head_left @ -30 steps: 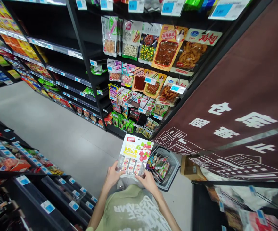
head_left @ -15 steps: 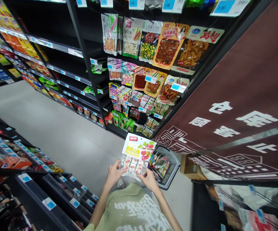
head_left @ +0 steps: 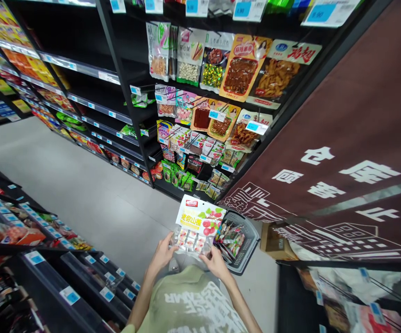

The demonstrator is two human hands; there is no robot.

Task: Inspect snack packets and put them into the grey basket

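Note:
I hold a white and yellow snack bag (head_left: 197, 223) with red fruit printed on it, in front of my chest. My left hand (head_left: 163, 253) grips its lower left corner and my right hand (head_left: 215, 261) grips its lower right corner, fingers closed on the clear bottom part with small wrapped pieces inside. Just right of the bag, a dark shopping basket (head_left: 249, 245) sits on the floor with several snack packs in it.
Black shelves with hanging snack packs (head_left: 242, 69) stand ahead. Lower shelves (head_left: 93, 273) with blue price tags run at my left. A dark red wall panel (head_left: 342, 138) with white characters is on the right, with a cardboard box (head_left: 273, 240) at its foot. Grey floor (head_left: 82, 194) stretches left.
The bag has shifted slightly right and tilted flatter in my hands; both hands keep their grip.

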